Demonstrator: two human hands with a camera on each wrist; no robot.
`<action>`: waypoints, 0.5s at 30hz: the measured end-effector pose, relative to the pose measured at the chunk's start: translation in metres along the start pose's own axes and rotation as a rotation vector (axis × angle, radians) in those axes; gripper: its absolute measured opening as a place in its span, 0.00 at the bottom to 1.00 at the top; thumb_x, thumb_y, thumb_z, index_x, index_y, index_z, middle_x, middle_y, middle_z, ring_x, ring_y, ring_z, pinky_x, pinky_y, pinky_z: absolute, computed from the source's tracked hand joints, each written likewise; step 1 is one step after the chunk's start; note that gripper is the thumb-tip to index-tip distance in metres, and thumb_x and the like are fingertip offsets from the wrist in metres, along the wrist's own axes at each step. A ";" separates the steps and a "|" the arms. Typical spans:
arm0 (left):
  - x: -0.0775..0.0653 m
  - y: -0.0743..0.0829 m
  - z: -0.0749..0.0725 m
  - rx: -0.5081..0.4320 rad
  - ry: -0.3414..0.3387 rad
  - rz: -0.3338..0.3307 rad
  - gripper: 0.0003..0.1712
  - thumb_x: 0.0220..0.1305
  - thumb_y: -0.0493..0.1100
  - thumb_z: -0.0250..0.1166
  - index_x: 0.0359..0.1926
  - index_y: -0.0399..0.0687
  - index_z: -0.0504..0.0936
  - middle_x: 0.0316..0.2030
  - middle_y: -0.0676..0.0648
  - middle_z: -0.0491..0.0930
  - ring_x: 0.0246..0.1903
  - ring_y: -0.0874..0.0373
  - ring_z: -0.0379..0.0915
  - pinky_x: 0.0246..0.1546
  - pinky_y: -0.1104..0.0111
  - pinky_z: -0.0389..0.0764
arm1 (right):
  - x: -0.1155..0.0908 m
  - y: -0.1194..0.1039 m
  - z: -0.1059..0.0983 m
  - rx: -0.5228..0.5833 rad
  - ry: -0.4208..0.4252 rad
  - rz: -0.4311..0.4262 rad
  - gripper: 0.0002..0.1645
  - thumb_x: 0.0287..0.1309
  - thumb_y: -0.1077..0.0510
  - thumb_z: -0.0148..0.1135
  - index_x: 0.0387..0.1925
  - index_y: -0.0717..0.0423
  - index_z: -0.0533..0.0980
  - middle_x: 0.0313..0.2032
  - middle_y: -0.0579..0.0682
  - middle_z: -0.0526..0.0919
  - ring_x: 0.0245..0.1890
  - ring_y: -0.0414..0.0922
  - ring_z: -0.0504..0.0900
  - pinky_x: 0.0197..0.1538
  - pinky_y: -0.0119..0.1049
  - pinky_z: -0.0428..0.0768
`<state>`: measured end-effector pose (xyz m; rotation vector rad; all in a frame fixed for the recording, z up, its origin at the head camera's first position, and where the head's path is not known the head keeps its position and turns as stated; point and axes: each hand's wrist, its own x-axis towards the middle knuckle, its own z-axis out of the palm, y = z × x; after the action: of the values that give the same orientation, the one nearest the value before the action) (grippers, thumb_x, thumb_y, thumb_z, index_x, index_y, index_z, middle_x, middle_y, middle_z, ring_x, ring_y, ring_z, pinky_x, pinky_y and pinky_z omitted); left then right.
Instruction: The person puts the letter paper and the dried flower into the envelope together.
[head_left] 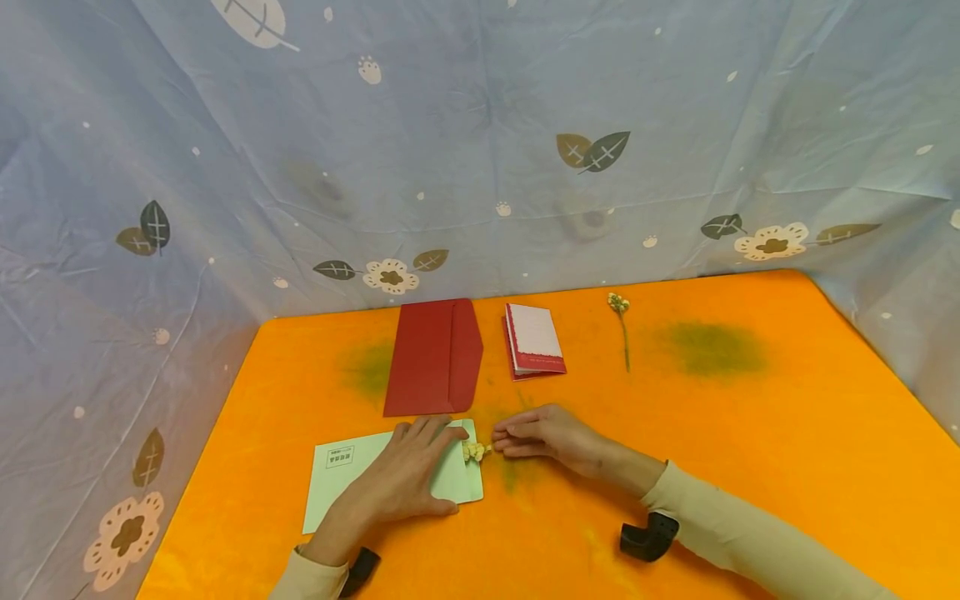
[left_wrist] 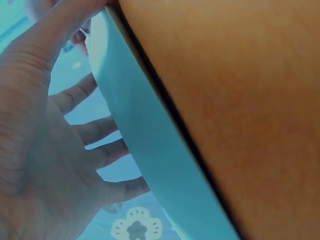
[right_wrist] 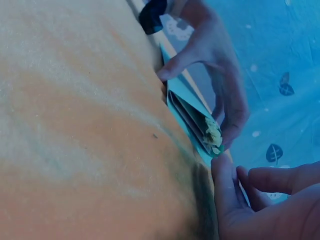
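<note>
A pale green envelope (head_left: 337,479) lies at the front left, its mouth facing right. My left hand (head_left: 405,473) spans it, thumb at the near edge and fingers at the far edge, squeezing it so the mouth bulges apart in the right wrist view. Small yellow flowers (head_left: 474,452) poke out of the mouth; any stem is hidden inside. My right hand (head_left: 555,437) is just right of the flowers, fingers extended and nothing held. Its fingertips (right_wrist: 220,162) come right up to the flower tip. The left wrist view has the envelope's side (left_wrist: 145,135) against my left fingers.
Behind the green envelope lies a red envelope (head_left: 420,358) with its flap to the right. A red and white folded card (head_left: 536,337) sits beside it. Farther right is a yellow flower sprig (head_left: 625,333). A patterned curtain (head_left: 480,167) borders the orange tabletop (head_left: 750,450).
</note>
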<state>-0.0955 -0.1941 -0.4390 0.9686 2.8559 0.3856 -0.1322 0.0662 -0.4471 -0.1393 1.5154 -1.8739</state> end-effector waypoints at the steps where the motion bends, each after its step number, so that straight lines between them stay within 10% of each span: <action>1: 0.000 0.000 0.000 -0.003 -0.001 -0.001 0.49 0.42 0.65 0.77 0.64 0.57 0.67 0.67 0.43 0.64 0.63 0.47 0.61 0.57 0.47 0.65 | 0.000 0.000 -0.001 0.022 -0.004 0.009 0.21 0.71 0.66 0.49 0.57 0.80 0.70 0.52 0.69 0.80 0.49 0.50 0.84 0.54 0.42 0.79; 15: 0.001 0.000 0.000 0.002 0.001 0.005 0.49 0.42 0.65 0.77 0.64 0.57 0.67 0.66 0.43 0.65 0.62 0.47 0.62 0.56 0.47 0.66 | 0.000 0.001 0.000 0.238 -0.111 0.112 0.24 0.73 0.65 0.45 0.61 0.82 0.63 0.55 0.72 0.76 0.53 0.55 0.81 0.59 0.47 0.75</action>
<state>-0.0963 -0.1940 -0.4392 0.9761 2.8561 0.3837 -0.1315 0.0661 -0.4473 -0.0465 1.1922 -1.9066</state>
